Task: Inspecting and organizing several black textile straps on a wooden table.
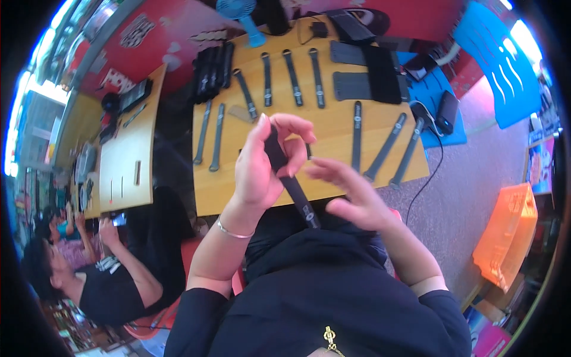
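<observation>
My left hand (257,169) is raised over the near edge of the wooden table, its fingers curled round a black strap (300,201). The strap's lower end, with a pale printed mark, hangs toward my lap. A dark folded part of it shows between thumb and fingers. To its right, my right hand (360,199) is slightly blurred, with fingers apart and nothing in them. Similar dark straps with looped ends lie on the table (279,122): a row of straps (292,77) at the back, a pair of straps (217,138) at the left, and straps (385,147) at the right.
A black bundle (211,71) sits at the table's back left. Grey flat pieces (351,86) lie under black cloth (382,74) at the back right. A blue fan (253,33) stands behind. Blue chairs (499,65) and an orange crate (505,235) are at right; another person (119,282) sits at left.
</observation>
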Available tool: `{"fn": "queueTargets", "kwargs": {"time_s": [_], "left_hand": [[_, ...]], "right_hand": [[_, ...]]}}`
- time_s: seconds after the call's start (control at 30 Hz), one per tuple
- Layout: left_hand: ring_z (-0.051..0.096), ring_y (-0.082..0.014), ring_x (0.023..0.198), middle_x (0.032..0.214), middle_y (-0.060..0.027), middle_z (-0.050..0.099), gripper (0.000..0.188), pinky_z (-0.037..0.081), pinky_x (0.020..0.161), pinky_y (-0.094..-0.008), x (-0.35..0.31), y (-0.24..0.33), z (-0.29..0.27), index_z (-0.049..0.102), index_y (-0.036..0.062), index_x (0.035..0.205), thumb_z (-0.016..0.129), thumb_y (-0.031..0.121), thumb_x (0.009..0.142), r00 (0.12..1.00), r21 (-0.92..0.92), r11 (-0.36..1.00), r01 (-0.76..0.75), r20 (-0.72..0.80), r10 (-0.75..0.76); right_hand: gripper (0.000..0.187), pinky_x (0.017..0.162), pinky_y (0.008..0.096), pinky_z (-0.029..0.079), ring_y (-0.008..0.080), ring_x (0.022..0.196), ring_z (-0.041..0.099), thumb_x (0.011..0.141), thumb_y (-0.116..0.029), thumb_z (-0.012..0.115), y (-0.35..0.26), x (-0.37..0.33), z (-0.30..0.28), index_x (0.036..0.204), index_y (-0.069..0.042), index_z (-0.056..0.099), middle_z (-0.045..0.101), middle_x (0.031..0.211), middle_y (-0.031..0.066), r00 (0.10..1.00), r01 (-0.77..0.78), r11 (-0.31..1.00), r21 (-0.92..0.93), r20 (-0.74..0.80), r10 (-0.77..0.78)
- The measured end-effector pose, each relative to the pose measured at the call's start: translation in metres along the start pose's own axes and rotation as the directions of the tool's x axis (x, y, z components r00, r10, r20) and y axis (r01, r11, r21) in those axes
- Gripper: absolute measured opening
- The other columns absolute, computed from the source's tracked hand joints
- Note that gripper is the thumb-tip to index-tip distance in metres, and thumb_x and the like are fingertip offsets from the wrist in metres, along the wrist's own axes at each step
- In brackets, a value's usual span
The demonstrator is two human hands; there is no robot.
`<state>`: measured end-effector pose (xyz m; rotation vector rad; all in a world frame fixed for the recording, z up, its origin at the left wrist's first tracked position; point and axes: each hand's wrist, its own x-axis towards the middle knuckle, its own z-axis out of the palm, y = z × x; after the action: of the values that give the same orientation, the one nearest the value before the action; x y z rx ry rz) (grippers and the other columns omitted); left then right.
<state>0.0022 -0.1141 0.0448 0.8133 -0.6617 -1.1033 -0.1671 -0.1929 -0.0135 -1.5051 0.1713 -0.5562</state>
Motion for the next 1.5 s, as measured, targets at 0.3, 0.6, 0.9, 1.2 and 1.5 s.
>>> {"fn": "queueTargets", "kwargs": {"time_s": [0.3,0.6,0.9,1.2,1.5], "left_hand": [[0.049,-0.0153,0.069,0.087,-0.0068,0.057,0.047,0.037,0.059,-0.0266,-0.085,0.014,-0.077,0.055,-0.0015,0.111,0.028,0.034,0.096,0.948,-0.265,0.928,-0.263,-0.248,0.198],[0.049,-0.0166,0.078,0.089,-0.0067,0.054,0.051,0.041,0.066,-0.0279,-0.104,-0.012,-0.099,0.052,0.0013,0.117,0.029,0.042,0.098,0.887,-0.358,0.898,-0.255,-0.456,0.071],[0.048,-0.0159,0.076,0.086,-0.0067,0.053,0.053,0.039,0.061,-0.0252,-0.094,-0.016,-0.109,0.056,0.0006,0.107,0.027,0.043,0.100,0.875,-0.361,0.889,-0.280,-0.477,0.082],[0.045,-0.0035,0.056,0.066,0.0034,0.052,0.031,0.034,0.051,-0.0168,-0.098,-0.021,-0.140,0.063,-0.0011,0.109,0.044,0.022,0.099,0.806,0.282,0.959,0.026,-0.573,0.146],[0.060,-0.0054,0.061,0.072,-0.0027,0.063,0.015,0.036,0.047,-0.0153,-0.079,-0.015,-0.171,0.065,-0.0016,0.101,0.058,0.005,0.090,0.833,0.392,0.886,0.249,-0.554,0.011]], "right_hand": [[0.033,0.075,0.0256,0.052,0.0126,0.090,0.059,0.094,-0.011,0.051,-0.021,0.009,0.055,0.123,0.002,0.048,0.058,0.104,0.0099,0.749,-0.605,0.787,0.122,0.422,0.510],[0.040,0.081,0.0268,0.050,0.0152,0.088,0.061,0.094,-0.017,0.050,0.014,0.008,0.074,0.130,-0.001,0.041,0.058,0.104,0.0095,0.741,-0.638,0.765,0.087,0.338,0.580],[0.025,0.066,0.0237,0.052,0.0126,0.071,0.063,0.091,-0.009,0.056,0.033,0.016,0.077,0.113,0.000,0.050,0.061,0.086,0.0076,0.637,-0.754,0.644,0.129,0.383,0.669],[0.006,0.050,0.0177,0.040,0.0032,0.057,0.051,0.088,-0.009,0.060,0.029,0.050,0.036,0.093,-0.006,0.057,0.055,0.072,-0.0031,0.762,-0.647,0.762,0.014,-0.014,0.647],[0.013,0.064,0.0197,0.045,0.0054,0.067,0.056,0.091,-0.006,0.055,0.059,0.085,0.005,0.101,0.000,0.061,0.060,0.076,0.0005,0.822,-0.534,0.843,0.055,-0.198,0.534]]}}
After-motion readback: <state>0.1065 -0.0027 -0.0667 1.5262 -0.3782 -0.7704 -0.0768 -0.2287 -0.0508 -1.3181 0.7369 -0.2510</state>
